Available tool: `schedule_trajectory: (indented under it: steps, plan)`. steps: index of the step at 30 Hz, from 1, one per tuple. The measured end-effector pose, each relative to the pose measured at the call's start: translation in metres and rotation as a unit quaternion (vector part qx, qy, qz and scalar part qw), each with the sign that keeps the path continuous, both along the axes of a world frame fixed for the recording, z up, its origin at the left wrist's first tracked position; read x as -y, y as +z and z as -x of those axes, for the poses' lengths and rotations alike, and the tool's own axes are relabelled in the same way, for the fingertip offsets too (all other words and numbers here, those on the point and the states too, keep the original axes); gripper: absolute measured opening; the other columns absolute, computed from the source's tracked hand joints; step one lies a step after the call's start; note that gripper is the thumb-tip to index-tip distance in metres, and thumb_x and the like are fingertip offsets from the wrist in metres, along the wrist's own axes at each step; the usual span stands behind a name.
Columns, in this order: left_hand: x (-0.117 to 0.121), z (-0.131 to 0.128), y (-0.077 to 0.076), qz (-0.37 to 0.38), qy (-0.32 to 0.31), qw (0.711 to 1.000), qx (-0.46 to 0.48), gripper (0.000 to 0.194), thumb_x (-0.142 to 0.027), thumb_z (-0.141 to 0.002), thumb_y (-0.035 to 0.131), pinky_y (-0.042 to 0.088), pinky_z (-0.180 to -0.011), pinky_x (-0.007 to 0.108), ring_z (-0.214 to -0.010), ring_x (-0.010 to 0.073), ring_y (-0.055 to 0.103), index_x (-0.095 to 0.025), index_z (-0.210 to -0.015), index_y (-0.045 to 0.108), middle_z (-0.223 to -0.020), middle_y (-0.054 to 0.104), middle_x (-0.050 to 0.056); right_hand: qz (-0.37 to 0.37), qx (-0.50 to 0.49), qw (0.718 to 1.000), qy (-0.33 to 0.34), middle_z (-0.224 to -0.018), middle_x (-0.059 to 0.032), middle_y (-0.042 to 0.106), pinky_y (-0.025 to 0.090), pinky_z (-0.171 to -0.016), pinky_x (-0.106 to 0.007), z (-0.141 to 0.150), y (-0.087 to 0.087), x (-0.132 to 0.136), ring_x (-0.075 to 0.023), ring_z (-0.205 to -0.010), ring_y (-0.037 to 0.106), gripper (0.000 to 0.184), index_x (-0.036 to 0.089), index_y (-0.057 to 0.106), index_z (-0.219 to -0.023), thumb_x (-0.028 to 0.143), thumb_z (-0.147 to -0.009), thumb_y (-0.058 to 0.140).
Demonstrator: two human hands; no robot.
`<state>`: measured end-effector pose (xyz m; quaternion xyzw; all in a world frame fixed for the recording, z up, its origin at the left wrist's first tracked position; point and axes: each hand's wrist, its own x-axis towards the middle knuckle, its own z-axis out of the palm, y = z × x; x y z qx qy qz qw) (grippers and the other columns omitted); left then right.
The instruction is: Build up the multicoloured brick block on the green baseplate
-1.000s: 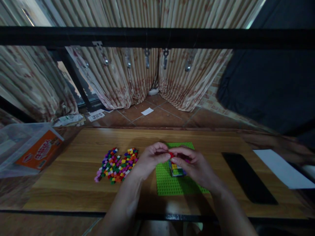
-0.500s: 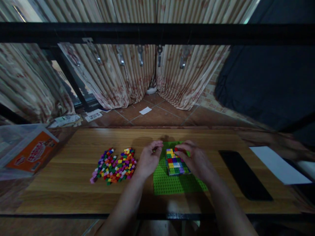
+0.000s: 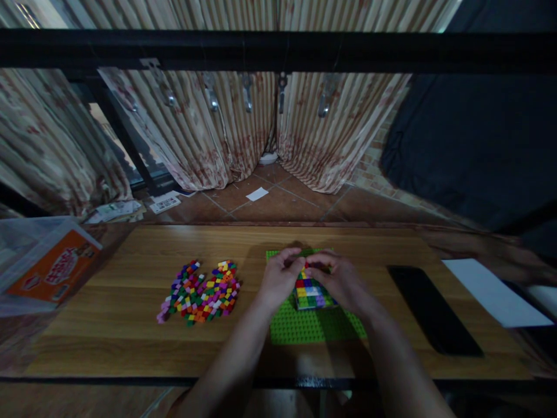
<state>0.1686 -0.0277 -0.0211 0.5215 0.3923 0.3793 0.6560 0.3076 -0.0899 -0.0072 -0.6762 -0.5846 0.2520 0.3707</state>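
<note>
A block of coloured toy bricks (image 3: 311,296) sits on a green studded baseplate (image 3: 300,328). My right hand (image 3: 337,276) reaches over its right and back side, with thumb and forefinger pinched on a small red brick (image 3: 306,265). From the left, my left hand (image 3: 282,276) has its fingertips close together at the back left corner of the block, beside the red brick. Whether the left fingers hold anything is hidden. Both hands cover the rear rows of the block.
Left of the baseplate, a pile of small loose bricks (image 3: 204,293) lies on the wooden table (image 3: 130,348). A black flat slab (image 3: 435,310) and a white sheet (image 3: 496,293) are at the right. A clear box with an orange label (image 3: 56,264) stands at the far left.
My left hand has moved right, from the baseplate's left side to the block's back corner, meeting the right hand. My right hand has shifted slightly left with the red brick.
</note>
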Motion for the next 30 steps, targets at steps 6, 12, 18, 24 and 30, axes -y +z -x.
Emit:
schedule_trajectory:
  steps: [6,12,18,24,30]
  plan:
    - [0.000,-0.007,-0.002,0.018,0.014,1.000,0.003,0.020,-0.020,-0.067,0.072,0.045,-0.066,0.025,-0.064,0.0117,0.058,-0.015,-0.086,0.069,-0.071,0.066,0.000,0.023,-0.048,0.999,0.008,-0.088,-0.0020,0.068,0.047,-0.077,-0.032,-0.003,-0.002,-0.003,-0.0183,-0.083,0.062,0.019,0.025,0.074,-0.092,0.031,-0.078,0.064]
    - [-0.001,-0.010,-0.005,0.017,0.032,0.999,0.004,0.020,-0.017,-0.065,0.071,0.044,-0.062,0.024,-0.062,0.0113,0.057,-0.015,-0.084,0.067,-0.067,0.064,-0.002,0.028,-0.101,0.994,0.027,-0.090,-0.0035,0.072,0.049,-0.073,-0.031,-0.004,-0.003,-0.004,-0.0185,-0.081,0.065,0.022,0.021,0.075,-0.092,0.034,-0.077,0.065]
    - [0.005,-0.006,-0.005,0.010,0.022,0.999,0.038,0.028,-0.024,-0.070,0.073,0.046,-0.066,0.024,-0.069,0.0125,0.060,-0.017,-0.095,0.066,-0.076,0.067,0.000,0.034,-0.156,0.987,0.029,-0.099,-0.0061,0.074,0.052,-0.079,-0.036,-0.008,-0.009,0.002,-0.0218,-0.088,0.068,0.035,0.021,0.073,-0.103,0.040,-0.074,0.071]
    - [-0.007,0.019,0.007,0.003,0.067,0.994,0.084,0.034,-0.043,-0.078,0.069,0.046,-0.091,0.031,-0.096,0.0183,0.065,-0.016,-0.097,0.066,-0.096,0.072,0.008,-0.022,-0.179,0.979,-0.095,-0.103,-0.0077,0.074,0.052,-0.087,-0.042,-0.013,-0.001,0.006,-0.0250,-0.094,0.068,0.037,0.021,0.073,-0.100,0.045,-0.072,0.071]
    - [-0.028,0.046,0.015,-0.013,0.165,0.980,0.113,0.034,-0.047,-0.074,0.070,0.048,-0.090,0.032,-0.083,0.0158,0.067,-0.015,-0.085,0.066,-0.082,0.070,0.004,-0.065,-0.169,0.967,-0.178,-0.093,-0.0079,0.076,0.050,-0.090,-0.044,-0.016,0.002,0.003,-0.0267,-0.092,0.069,0.033,0.019,0.075,-0.087,0.048,-0.072,0.070]
